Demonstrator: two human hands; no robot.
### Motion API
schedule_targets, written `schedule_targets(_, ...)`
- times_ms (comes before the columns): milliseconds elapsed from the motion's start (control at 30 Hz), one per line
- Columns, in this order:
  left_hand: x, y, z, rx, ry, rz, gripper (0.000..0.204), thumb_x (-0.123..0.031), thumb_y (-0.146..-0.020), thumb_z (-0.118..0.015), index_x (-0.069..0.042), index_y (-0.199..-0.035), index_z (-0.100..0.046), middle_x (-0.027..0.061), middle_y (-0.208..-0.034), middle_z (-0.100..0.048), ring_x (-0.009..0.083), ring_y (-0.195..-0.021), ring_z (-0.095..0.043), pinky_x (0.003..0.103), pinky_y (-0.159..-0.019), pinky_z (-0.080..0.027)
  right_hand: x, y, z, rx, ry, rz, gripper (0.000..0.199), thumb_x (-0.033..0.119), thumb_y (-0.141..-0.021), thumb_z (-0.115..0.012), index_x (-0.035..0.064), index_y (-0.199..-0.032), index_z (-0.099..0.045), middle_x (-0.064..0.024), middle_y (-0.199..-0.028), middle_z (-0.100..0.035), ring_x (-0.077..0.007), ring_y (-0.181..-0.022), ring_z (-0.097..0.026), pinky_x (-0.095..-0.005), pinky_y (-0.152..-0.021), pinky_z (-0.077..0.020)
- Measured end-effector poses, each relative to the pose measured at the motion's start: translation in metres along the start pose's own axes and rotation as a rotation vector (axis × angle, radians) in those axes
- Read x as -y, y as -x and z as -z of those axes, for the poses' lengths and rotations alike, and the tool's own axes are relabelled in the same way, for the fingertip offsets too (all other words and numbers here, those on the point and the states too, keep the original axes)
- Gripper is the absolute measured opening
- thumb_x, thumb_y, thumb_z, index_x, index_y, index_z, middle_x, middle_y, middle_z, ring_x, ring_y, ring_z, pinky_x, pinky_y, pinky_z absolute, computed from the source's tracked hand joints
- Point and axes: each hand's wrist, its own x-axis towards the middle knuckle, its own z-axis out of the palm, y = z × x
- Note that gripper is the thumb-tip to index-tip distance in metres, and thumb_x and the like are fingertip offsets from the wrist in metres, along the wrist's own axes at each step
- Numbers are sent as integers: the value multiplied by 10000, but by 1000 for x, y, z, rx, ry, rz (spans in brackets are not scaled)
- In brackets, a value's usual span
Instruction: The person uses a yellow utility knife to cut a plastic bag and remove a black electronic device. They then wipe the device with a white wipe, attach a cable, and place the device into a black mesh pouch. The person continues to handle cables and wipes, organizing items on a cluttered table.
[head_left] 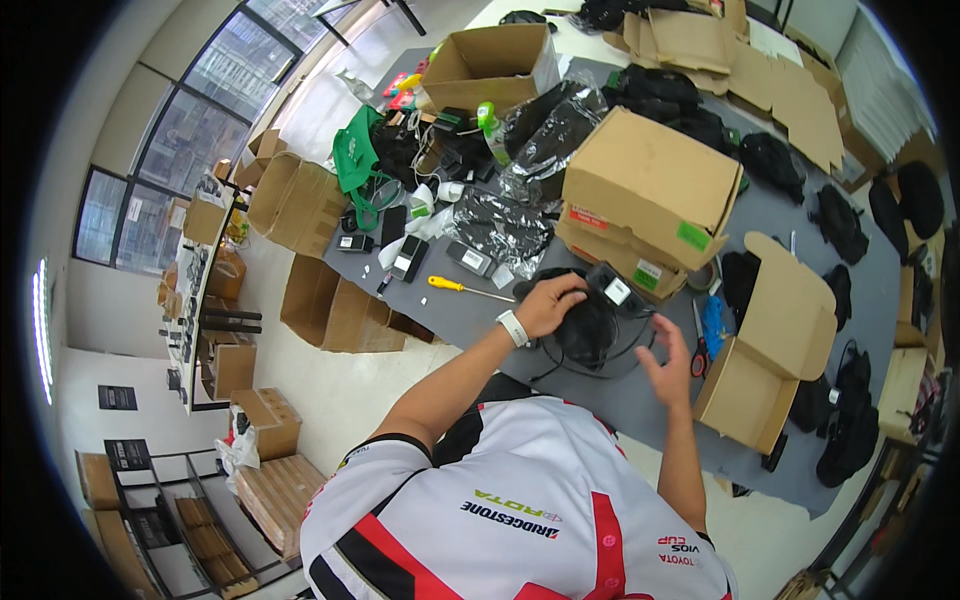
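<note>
My left hand [553, 305], with a white band at the wrist, has its fingers curled over the top of a black rounded item [585, 338] that resembles a cap or pouch. Behind it, close to those fingertips, is a black box-shaped device [612, 290] with a white label. Thin black cable [625, 372] loops around the item's right and near side. Over to the right, my right hand [668, 358] is held with fingers apart and nothing in it. A yellow-handled screwdriver [447, 284] lies left of the item, its shaft pointing toward it.
Closed cardboard boxes [650, 185] are stacked behind my hands. An open cardboard box [760, 365] and red-handled scissors [699, 362] lie to the right. Clear plastic bags [505, 232], small black boxes [409, 258] and a green bag [356, 150] crowd the grey table's left side.
</note>
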Motion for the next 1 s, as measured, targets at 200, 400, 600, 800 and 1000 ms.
schedule_targets(200,-4,-14,14,101,147,5,136,-99,-1040,-627,2,-1126,-657,132,-1032,-692,213,-986,-666,341,-918,-517,-14,-35,-57,185,-21,-101,472,202,-924,-828,-3,-1320,-672,-130,-1193,-742,-228,-1096,-695,-348,-993,-517)
schedule_targets(400,24,-18,95,153,-175,-272,374,-286,-1004,-721,-85,-1310,-641,155,-1321,-634,360,-1238,-616,436,-1087,-478,-13,-47,-115,-1,-400,-464,388,248,-1014,-741,-36,-1276,-703,-85,-1205,-735,-160,-1062,-663,-318,-963,-516)
schedule_targets(600,130,-64,357,-235,-334,-19,164,-194,-967,-740,-54,-1053,-744,138,-958,-745,318,-907,-732,415,-818,-566,-22,-24,-120,-234,-37,-602,364,280,-1058,-678,-26,-1252,-709,-82,-1181,-725,-173,-1088,-647,-324,-995,-492)
schedule_targets(800,303,-203,613,-783,-498,106,225,-224,-1000,-682,-7,-960,-724,172,-816,-745,326,-733,-728,418,-701,-560,46,-16,-181,-638,-115,-674,418,328,-1073,-661,0,-1332,-646,-95,-1271,-692,-187,-1135,-640,-338,-1012,-494)
schedule_targets(1000,409,-309,726,-721,-676,282,123,-159,-936,-722,-47,-957,-766,209,-935,-765,390,-912,-746,480,-836,-575,84,-21,-222,-855,-56,-768,521,388,-1070,-655,-23,-1379,-574,-149,-1326,-650,-244,-1183,-638,-372,-1049,-493)
